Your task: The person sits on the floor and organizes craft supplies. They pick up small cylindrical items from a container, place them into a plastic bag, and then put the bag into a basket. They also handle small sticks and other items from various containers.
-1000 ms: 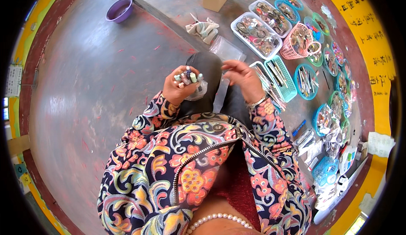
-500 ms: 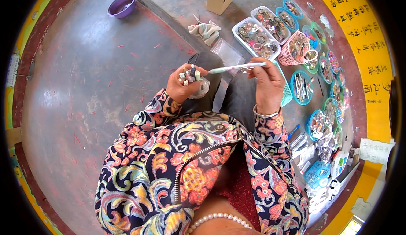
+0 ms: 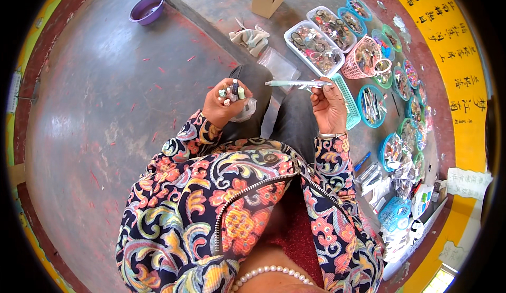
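Closed around a bundle of pens (image 3: 232, 90), my left hand (image 3: 215, 111) keeps their ends pointing up and away from me. Clear plastic (image 3: 245, 111) shows beside the thumb, below the pens. My right hand (image 3: 332, 111) pinches a slim pale green and white pen (image 3: 295, 83) by one end. That pen lies nearly level, its other end pointing left toward the bundle with a gap between them. A bit of clear film hangs under it by the fingers. Both hands are above my knees.
To my right stand a turquoise basket (image 3: 345, 100), a round blue basket of pens (image 3: 362, 106), a pink basket (image 3: 354, 70) and white tubs (image 3: 291, 42) of small goods. Farther off are a cardboard box (image 3: 262, 4), a cloth (image 3: 250, 40) and a purple basin (image 3: 138, 14).
The pen in my right hand has come away from my left hand, leaving a gap, and is now more level. My left hand still grips the bundle.
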Demonstrator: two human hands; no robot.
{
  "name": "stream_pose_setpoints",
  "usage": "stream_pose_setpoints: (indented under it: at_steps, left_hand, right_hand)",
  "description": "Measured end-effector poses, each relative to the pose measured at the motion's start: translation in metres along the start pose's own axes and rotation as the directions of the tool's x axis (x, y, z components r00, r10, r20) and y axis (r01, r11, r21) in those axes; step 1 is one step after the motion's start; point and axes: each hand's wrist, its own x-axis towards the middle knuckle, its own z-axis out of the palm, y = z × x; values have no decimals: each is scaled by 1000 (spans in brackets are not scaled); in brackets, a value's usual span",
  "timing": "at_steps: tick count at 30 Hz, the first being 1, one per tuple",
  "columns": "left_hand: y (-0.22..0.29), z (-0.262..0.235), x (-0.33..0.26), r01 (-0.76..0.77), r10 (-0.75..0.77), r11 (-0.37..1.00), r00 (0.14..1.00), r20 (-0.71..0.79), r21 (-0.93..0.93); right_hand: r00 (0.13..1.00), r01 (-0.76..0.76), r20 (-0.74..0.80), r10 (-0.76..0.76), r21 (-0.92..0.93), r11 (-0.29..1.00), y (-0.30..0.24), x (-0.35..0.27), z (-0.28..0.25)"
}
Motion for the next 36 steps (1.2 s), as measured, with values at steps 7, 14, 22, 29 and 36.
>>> stream_pose_setpoints:
  at_steps: [7, 14, 22, 29, 36]
  left_hand:
    - [-4, -2, -1, -15, 15, 1000, 1000, 10, -3]
    - [4, 2, 0, 12, -12, 1000, 1000, 5, -2]
    - [13, 7, 1, 4, -4, 1000, 999, -34, 3]
    - [14, 8, 2, 13, -13, 1000, 1000, -27, 3]
    - [7, 4, 4, -75, 77, 993, 997, -11, 89]
  right_hand:
    - [1000, -23, -1, 23, 14, 1000, 6, 3, -8]
    - [1000, 6, -17, -6, -29, 1000, 5, 2, -10]
    - [999, -21, -40, 21, 3, 1000, 5, 3, -12]
    - [999, -11, -37, 14, 87, 996, 3, 8, -24]
    - [890, 201, -424, -167, 36, 979, -25, 24, -122]
